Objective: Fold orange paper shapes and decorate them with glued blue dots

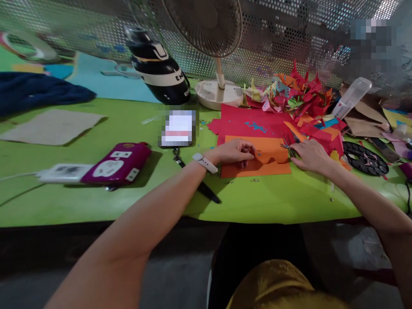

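Orange paper [257, 170] lies in front of me on top of red paper [234, 118], and part of it stands up as a flap with an uneven lower edge. My left hand [236, 152], with a pale band on the wrist, has its fingers curled and closed at the left end of this flap. A small blue dot sits beside the fingertips. At the flap's right end is my right hand [309, 156], closed over what look like small metal scissors [287, 146]; their thin blades point left and the handles are hidden under the hand. Tiny blue bits [255, 127] are scattered on the red paper.
Behind the papers stand a fan [219, 92] and a dark bottle [162, 68]. Folded paper pieces [309, 96] are heaped at the back right, near a black round tray [365, 159]. Leftward lie a phone [178, 128] and a purple power block [119, 161] with a white plug.
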Demonstrator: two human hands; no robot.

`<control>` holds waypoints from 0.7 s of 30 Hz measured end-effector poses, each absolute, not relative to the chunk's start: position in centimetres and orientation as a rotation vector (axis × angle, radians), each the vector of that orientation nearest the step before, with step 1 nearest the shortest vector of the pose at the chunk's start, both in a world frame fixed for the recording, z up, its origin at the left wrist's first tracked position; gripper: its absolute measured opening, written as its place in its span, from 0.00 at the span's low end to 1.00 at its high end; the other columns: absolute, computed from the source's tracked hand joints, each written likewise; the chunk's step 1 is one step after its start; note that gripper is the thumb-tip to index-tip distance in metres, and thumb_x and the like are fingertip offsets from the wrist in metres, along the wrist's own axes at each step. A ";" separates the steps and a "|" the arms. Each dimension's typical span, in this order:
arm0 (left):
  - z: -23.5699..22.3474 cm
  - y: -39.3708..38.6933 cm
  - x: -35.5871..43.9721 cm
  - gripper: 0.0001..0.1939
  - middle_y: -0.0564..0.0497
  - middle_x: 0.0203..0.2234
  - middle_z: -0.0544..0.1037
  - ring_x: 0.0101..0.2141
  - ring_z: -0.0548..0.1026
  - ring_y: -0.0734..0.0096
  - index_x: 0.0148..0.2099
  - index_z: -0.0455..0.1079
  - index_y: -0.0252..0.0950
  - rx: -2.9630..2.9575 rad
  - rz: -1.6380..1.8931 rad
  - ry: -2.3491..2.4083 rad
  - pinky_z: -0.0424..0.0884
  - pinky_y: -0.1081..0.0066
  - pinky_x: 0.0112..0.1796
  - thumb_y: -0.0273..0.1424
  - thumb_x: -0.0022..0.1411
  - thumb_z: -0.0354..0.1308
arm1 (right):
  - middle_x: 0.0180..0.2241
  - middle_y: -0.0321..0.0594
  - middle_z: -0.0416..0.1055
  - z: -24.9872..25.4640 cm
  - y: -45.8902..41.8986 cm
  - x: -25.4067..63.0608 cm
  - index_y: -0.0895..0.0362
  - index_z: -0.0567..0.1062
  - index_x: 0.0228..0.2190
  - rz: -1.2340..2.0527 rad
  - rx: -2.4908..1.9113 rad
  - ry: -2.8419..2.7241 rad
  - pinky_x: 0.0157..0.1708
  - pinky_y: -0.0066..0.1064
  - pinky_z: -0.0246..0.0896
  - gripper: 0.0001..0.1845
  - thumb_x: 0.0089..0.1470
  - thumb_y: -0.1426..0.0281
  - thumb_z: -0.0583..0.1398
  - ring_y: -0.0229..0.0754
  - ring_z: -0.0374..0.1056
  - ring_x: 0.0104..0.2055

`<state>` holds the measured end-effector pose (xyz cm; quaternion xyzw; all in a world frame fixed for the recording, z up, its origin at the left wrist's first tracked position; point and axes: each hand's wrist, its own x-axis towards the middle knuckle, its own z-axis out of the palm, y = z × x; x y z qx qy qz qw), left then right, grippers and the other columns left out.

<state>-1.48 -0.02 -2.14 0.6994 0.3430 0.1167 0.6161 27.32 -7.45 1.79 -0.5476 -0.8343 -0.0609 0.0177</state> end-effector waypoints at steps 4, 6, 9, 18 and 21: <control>-2.3 0.1 -1.4 0.07 0.55 0.15 0.76 0.16 0.73 0.77 0.37 0.69 0.35 1.618 0.288 0.766 0.69 0.79 0.20 0.28 0.57 0.63 | 0.35 0.50 0.77 1.6 -6.6 27.1 0.57 0.76 0.46 -0.192 -1.732 -2.636 0.40 0.41 0.56 0.17 0.53 0.70 0.58 0.52 0.70 0.39; -2.3 0.2 -1.5 0.07 0.56 0.16 0.76 0.16 0.73 0.78 0.38 0.69 0.35 1.612 0.289 0.783 0.69 0.80 0.21 0.27 0.57 0.63 | 0.35 0.47 0.78 1.7 -6.4 27.0 0.55 0.77 0.47 -0.130 -1.739 -2.608 0.40 0.39 0.57 0.20 0.52 0.73 0.58 0.50 0.70 0.37; -2.2 0.2 -1.5 0.06 0.56 0.17 0.75 0.17 0.73 0.78 0.37 0.69 0.36 1.612 0.269 0.793 0.69 0.79 0.22 0.27 0.57 0.62 | 0.31 0.41 0.78 2.3 -5.9 27.2 0.51 0.80 0.43 0.116 -1.736 -2.425 0.36 0.36 0.59 0.19 0.50 0.74 0.57 0.45 0.70 0.33; -1.7 -0.3 -1.3 0.05 0.56 0.17 0.74 0.19 0.74 0.74 0.37 0.69 0.36 1.670 0.289 0.809 0.70 0.77 0.23 0.28 0.56 0.60 | 0.29 0.42 0.78 3.9 -4.0 27.3 0.56 0.80 0.27 1.086 -1.534 -1.467 0.35 0.35 0.71 0.08 0.48 0.72 0.59 0.40 0.72 0.30; -1.7 -0.2 -1.4 0.05 0.56 0.17 0.74 0.19 0.74 0.75 0.36 0.69 0.36 1.676 0.287 0.801 0.69 0.77 0.23 0.28 0.56 0.60 | 0.31 0.41 0.79 4.0 -4.3 27.0 0.56 0.81 0.30 1.051 -1.508 -1.536 0.39 0.36 0.72 0.08 0.44 0.73 0.63 0.41 0.74 0.33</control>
